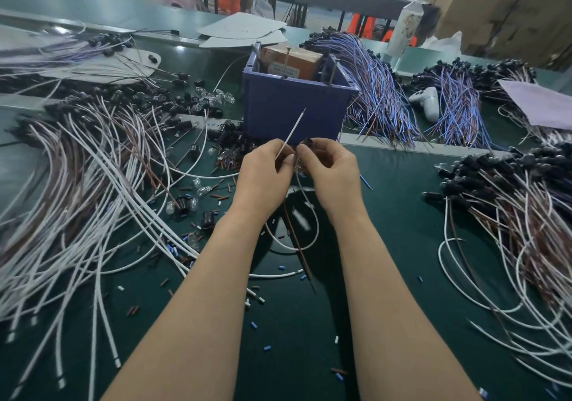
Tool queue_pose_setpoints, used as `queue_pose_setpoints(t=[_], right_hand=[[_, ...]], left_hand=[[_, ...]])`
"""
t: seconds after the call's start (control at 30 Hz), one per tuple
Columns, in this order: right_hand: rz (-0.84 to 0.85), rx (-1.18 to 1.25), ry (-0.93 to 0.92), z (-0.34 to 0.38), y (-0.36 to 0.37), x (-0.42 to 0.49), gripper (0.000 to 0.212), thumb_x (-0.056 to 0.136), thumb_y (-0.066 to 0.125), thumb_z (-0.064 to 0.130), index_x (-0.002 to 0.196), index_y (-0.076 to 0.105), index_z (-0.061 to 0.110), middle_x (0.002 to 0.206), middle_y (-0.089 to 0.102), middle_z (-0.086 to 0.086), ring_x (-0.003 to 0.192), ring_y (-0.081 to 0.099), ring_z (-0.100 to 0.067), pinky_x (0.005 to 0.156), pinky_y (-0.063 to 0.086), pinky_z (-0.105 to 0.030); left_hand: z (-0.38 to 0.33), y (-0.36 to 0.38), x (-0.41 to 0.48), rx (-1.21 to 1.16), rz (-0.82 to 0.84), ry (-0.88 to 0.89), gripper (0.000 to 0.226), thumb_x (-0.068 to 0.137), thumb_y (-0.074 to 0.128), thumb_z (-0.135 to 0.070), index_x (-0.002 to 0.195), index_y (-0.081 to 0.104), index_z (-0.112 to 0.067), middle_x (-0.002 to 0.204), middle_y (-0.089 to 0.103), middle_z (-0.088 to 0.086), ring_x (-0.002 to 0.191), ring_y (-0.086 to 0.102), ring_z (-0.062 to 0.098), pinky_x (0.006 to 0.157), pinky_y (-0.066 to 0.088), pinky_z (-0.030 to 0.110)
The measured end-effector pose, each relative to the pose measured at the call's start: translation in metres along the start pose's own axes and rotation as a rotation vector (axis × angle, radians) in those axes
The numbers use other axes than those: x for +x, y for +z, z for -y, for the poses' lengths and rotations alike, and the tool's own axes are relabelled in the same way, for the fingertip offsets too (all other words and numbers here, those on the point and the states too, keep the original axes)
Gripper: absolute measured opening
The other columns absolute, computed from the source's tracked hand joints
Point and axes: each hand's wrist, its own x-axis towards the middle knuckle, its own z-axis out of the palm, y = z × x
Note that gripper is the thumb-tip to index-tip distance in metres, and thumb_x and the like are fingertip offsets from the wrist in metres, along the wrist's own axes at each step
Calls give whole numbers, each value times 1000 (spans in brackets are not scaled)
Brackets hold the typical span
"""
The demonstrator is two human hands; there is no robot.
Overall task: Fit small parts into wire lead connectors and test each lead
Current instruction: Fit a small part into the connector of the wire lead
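**Both hands meet on one lead in front of the blue bin**

At far left we see a heap of white and brown leads [93, 190] spread over the green bench [402, 215]. Our left hand [263, 174] pinches a white wire [291, 134] that slants up and to the right. Touching it, our right hand [328, 171] grips a black connector [308, 143], its wires hanging below. Behind stands the blue bin [294, 106]. At right lies a pile of finished leads [510, 199].
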Motion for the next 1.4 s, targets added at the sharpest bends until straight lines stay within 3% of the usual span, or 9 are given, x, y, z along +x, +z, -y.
queue_pose_setpoints(t=[0.17, 0.33, 0.43, 0.73, 0.9, 1.03, 1.17, 1.3, 1.4], right_hand=[[3, -13, 0, 0, 1, -1, 17, 90, 63, 12, 105, 63, 5, 93, 66, -5, 86, 62, -14, 84, 52, -27], [23, -58, -12, -1, 1, 0, 21, 90, 63, 13, 107, 64, 1, 93, 67, -6, 86, 61, -14, 82, 50, -24], [46, -94, -11, -3, 2, 0, 20, 89, 63, 14, 105, 65, 1, 90, 66, -7, 84, 60, -14, 81, 50, -28], [-8, -78, 5, -5, 3, 0, 14, 89, 64, 13, 100, 66, 5, 89, 66, -4, 83, 61, -15, 84, 52, -33], [-23, -66, -7, -7, 5, -1, 6, 90, 62, 14, 95, 62, 16, 88, 65, 1, 83, 61, -13, 83, 52, -29], [-61, -24, -20, -8, 6, -1, 5, 91, 61, 12, 95, 61, 14, 85, 65, 2, 79, 60, -11, 80, 52, -28], [-83, 12, -24, -9, 6, -2, 6, 91, 60, 9, 93, 60, 15, 79, 62, 8, 72, 57, -6, 75, 50, -25], [-60, 8, 10, -9, 6, -3, 7, 90, 62, 11, 97, 62, 11, 89, 66, -2, 82, 61, -13, 84, 53, -32], [-41, -22, 9, -7, 6, -4, 10, 89, 64, 11, 99, 64, 9, 90, 67, -4, 84, 62, -14, 82, 52, -28]], left_hand=[[0, 0, -2, 5, -15, 7, 10, 92, 54, -12, 88, 62, -10, 67, 53, -12, 62, 49, 3, 57, 33, 2], [-1, 0, -2, 14, -41, 17, 10, 92, 54, -11, 87, 63, -7, 67, 54, -8, 60, 48, 4, 56, 32, 3], [-1, 1, -2, 21, -51, 21, 11, 92, 54, -9, 88, 63, -5, 72, 57, -3, 66, 49, 15, 58, 32, 11], [0, 4, -2, 55, -46, -29, 11, 93, 54, -13, 90, 61, -5, 78, 58, 1, 71, 47, 20, 61, 27, 20], [-1, 3, -4, 110, -4, -44, 15, 95, 51, -15, 94, 60, -4, 89, 65, 12, 82, 55, 28, 73, 41, 33], [-3, 3, -5, 150, 22, -43, 15, 96, 48, -14, 95, 59, -3, 92, 64, 14, 88, 55, 33, 79, 45, 41], [-2, 4, -6, 175, 40, -21, 13, 95, 48, -13, 92, 57, -5, 94, 64, 15, 89, 53, 34, 80, 44, 42], [0, 4, -6, 114, 49, -56, 12, 95, 49, -15, 94, 58, -6, 90, 62, 8, 87, 56, 29, 75, 44, 35], [0, 4, -5, 45, 40, -39, 13, 91, 52, -10, 100, 61, -9, 96, 64, 5, 89, 57, 23, 76, 43, 28]])
